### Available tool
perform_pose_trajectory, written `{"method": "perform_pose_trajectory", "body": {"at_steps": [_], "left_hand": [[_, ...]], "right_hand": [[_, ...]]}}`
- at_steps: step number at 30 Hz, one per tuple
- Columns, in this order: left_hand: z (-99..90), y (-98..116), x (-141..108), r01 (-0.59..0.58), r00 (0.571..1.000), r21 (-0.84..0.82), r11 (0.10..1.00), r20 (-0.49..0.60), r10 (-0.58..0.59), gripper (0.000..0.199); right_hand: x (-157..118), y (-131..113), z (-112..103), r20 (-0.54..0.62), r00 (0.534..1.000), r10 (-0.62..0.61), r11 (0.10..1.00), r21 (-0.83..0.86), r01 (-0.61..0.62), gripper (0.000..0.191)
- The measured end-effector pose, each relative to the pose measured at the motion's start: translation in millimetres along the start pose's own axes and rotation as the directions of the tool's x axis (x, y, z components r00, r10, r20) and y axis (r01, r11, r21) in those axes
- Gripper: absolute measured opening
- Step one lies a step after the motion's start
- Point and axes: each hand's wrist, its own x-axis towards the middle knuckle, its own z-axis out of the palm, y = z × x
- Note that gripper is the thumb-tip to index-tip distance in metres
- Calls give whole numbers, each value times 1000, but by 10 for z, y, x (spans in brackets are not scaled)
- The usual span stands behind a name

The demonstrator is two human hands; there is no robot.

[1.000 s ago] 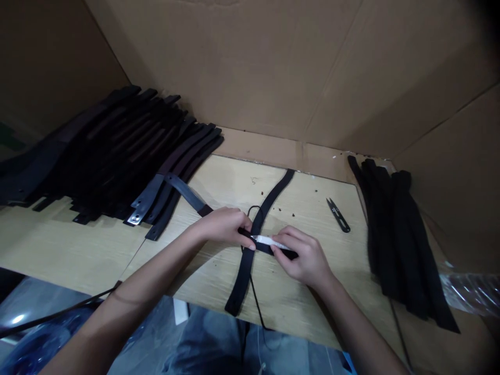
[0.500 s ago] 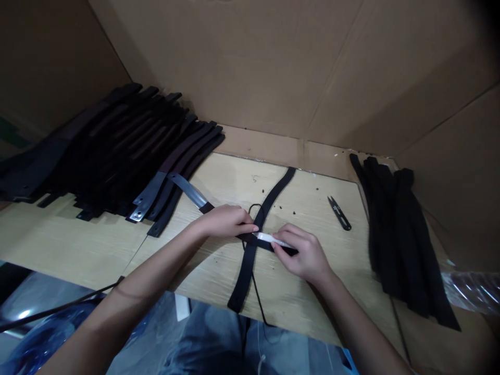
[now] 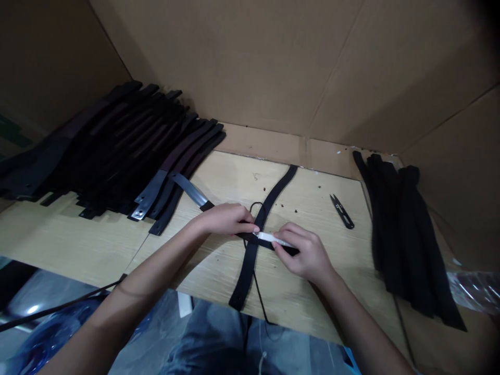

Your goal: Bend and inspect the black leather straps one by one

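Observation:
My left hand [image 3: 230,219] is closed on a dark curved strip [image 3: 191,191], whose shiny grey end sticks out to the left. In my right hand [image 3: 302,249] is a slim white tool [image 3: 269,238], pinched between thumb and fingers. Its tip meets the strip close to my left thumb; what kind of tool it is I cannot tell. Below both hands a black strap [image 3: 245,273] lies across the board, crossing under the held strip. A thin black cord [image 3: 259,294] loops around that crossing and trails over the front edge.
Snips [image 3: 342,212] lie on the board [image 3: 312,291] to the right. A big pile of dark strips [image 3: 117,151] fills the left, and several black straps [image 3: 406,239] hang together at the right. Cardboard walls [image 3: 253,67] stand behind. Small dark scraps dot the board.
Both hands keep almost the same grip and place. The whole view has shifted slightly; no object has visibly been moved.

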Motion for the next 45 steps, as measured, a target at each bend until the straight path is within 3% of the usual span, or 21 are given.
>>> {"method": "perform_pose_trajectory", "body": {"at_steps": [17, 45], "left_hand": [[5, 27, 3, -14, 998, 3, 1000, -56, 15, 43], [8, 32, 12, 13, 999, 43, 999, -32, -12, 44]], "right_hand": [[-4, -45, -81, -4, 1000, -30, 997, 73, 30, 13], [-16, -21, -13, -6, 999, -35, 996, 80, 35, 14]]}}
